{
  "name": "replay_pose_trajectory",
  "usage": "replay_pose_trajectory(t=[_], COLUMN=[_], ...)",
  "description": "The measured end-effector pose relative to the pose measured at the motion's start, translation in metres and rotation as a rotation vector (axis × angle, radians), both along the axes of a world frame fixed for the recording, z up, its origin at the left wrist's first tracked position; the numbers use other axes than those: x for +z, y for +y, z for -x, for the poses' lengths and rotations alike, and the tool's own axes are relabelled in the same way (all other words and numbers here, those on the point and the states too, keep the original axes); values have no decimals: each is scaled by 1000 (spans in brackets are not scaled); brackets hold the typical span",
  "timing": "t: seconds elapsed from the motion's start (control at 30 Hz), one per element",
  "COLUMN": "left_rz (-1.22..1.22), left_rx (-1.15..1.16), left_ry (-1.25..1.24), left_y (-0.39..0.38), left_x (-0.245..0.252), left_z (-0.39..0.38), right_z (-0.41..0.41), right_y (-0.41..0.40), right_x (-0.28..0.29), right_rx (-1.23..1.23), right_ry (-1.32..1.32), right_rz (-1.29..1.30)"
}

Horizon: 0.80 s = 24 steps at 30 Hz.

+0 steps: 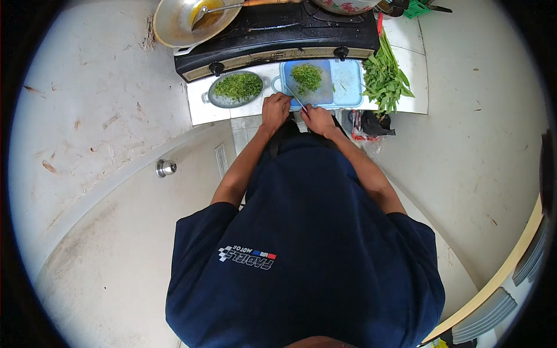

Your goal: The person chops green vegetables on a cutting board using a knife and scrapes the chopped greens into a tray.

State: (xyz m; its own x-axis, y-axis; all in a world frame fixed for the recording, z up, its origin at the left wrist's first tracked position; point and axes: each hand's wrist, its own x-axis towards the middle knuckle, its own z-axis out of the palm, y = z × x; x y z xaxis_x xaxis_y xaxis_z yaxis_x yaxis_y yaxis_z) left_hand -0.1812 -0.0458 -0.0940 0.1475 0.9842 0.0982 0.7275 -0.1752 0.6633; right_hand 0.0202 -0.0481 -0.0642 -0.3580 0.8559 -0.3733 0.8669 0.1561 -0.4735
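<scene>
My right hand (320, 121) grips a knife (296, 97) by its dark reddish handle. The blade slants up and left across the front left part of a blue plastic cutting board (350, 82). At the board's front left corner is my left hand (275, 111), fingers bent near the blade; whether they hold anything is hidden. A pile of chopped green leaves (307, 78) lies on the board's darker blue section. More chopped greens (238, 86) fill a grey oval dish (210, 96) with side handles, left of the board. Uncut leafy greens (385, 78) lie right of the board.
Behind the board stands a black two-burner gas stove (274, 41). A wok (169, 26) with oil and a spatula (226, 7) sits on its left, a floral-patterned pot (346, 5) on its right. A door with a metal knob (166, 168) is at my left. Bags (376, 125) lie below the counter.
</scene>
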Motion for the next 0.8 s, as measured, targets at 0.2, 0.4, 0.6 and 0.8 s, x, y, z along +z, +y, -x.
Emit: replay_pose_trajectory(t=[0.2,0.4,0.6,0.8], left_rz=[-15,-53,-29,-53], left_rx=[-6,-2,-19,-31], left_ry=[-6,10,11,20], left_y=[2,2,2,1], left_x=[0,-1,1,0], left_z=[-1,0,0,2], right_z=[-3,6,0,-1], right_y=[-5,3,1,0], right_x=[-6,-15,-11,-6], right_rx=[14,6,-12,23], right_ry=[7,14,1,-6], right_rz=[18,-13,-1,-24])
